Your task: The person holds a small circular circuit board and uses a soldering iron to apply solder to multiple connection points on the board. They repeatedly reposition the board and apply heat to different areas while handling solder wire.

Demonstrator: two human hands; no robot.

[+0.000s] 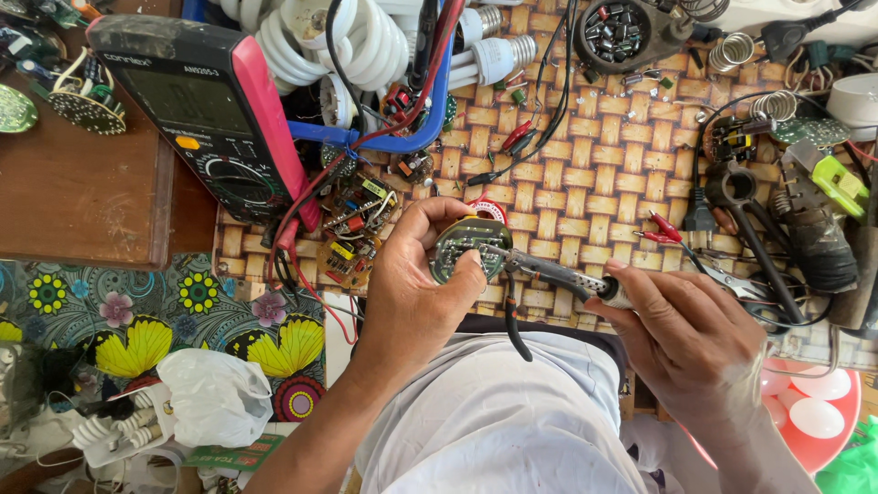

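Right hand (690, 334), lower right: fingers wrapped closed around the handle of a soldering iron (558, 274). Iron's long axis runs nearly level across the view, rising slightly toward the left; tip points left and rests on the face of a round circuit board (466, 249). Left hand (416, 284), centre: thumb and fingers pinched narrow on the board's rim, holding it above the woven mat (585, 183), component face turned up toward the camera. A small red spool (489, 209) sits just beyond the board. Loose circuit boards (357, 229) lie left of the hand. Farther left, a multimeter (206, 114), tilted, red edge to the right. Pliers (754, 229) lie at right. Far edge: white spiral lamps (366, 41).
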